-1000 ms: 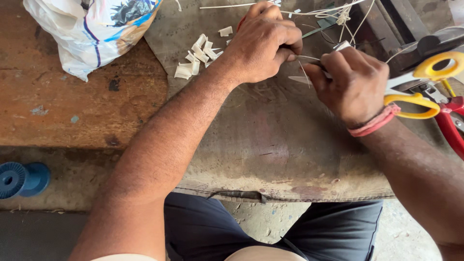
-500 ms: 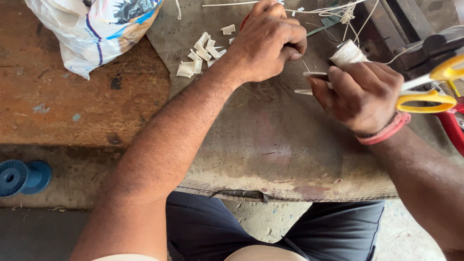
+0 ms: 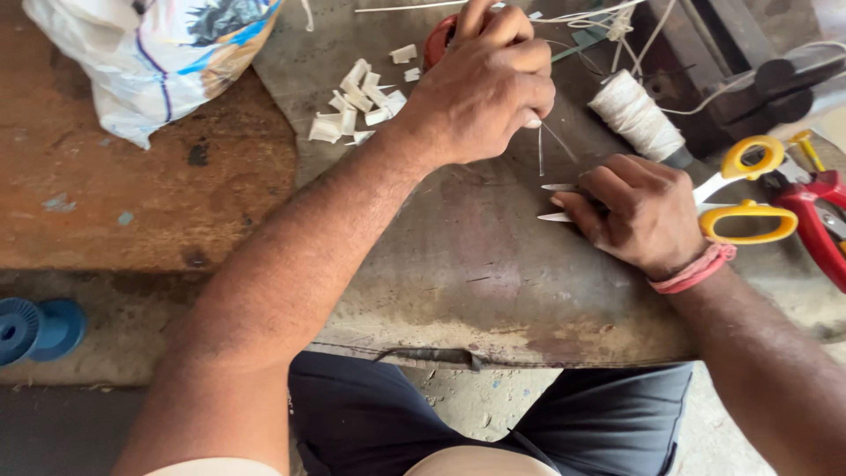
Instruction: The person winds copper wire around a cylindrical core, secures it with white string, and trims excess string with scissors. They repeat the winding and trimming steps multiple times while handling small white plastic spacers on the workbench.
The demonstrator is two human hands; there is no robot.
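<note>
Your left hand [image 3: 483, 84] is curled tight, fingers pinched at their tips on a fine thread [image 3: 553, 141] that runs down and right from them; beneath the knuckles a red rounded object [image 3: 438, 40] shows, though you cannot tell whether the hand grips it. Your right hand [image 3: 636, 211] lies low on the worn table [image 3: 458, 264], fingers closed over thin pale strips [image 3: 557, 201] whose pointed ends stick out to the left of the fingertips. Both hands are near each other, with the thread between them.

Just above your right hand lies a spool of white string [image 3: 634, 115], tilted, with loose string trailing off toward the top edge. Yellow-handled scissors [image 3: 745, 189] lie just beside your right wrist, and a red-handled tool [image 3: 824, 220] sits beyond them at the right edge. Left of your left wrist is a small heap of white cut pieces [image 3: 357, 106]. Farther left, a crumpled plastic bag [image 3: 150, 53] rests on the rusty brown surface, and a blue reel [image 3: 35, 328] sits lower at the left edge.
</note>
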